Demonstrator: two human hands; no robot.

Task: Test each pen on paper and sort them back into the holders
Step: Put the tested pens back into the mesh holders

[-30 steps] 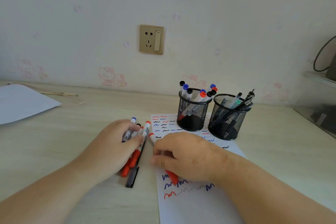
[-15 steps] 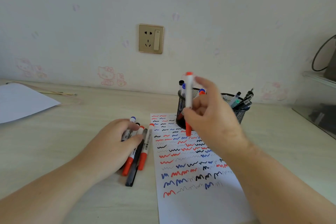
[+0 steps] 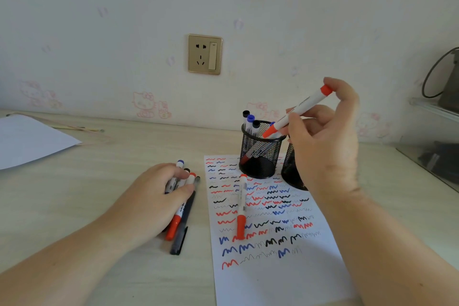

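Change: half a second ago the right hand (image 3: 323, 136) held a red marker (image 3: 296, 112) upright in front of the left holder (image 3: 259, 154); now the marker is tilted, cap end down, its red cap just over that holder's rim.
Second change: a loose red marker (image 3: 241, 206) that lay beside the left hand (image 3: 159, 196) now lies alone on the test sheet (image 3: 273, 276), in front of the left holder, cap end toward the person.
Meaning: the held marker seems to have passed its test and is about to be dropped in among the markers standing there (blue and black caps show above the rim). The one on the sheet looks like the next to be tried.
Right hand pose: raised above and to the right of the left holder, wrist bent, back of the hand to the camera. Thumb and fingertips pinch the marker's white barrel, with one finger curled over its red butt end.
Left hand pose: flat on the desk (image 3: 87, 206), well left of the left holder, fingers curled over a cluster of untested pens (image 3: 182, 206), pinning them down.
Right holder (image 3: 291, 171): just beside the left one, largely hidden behind the right hand.
Remaining: several pens under the left hand, plus the one on the sheet.
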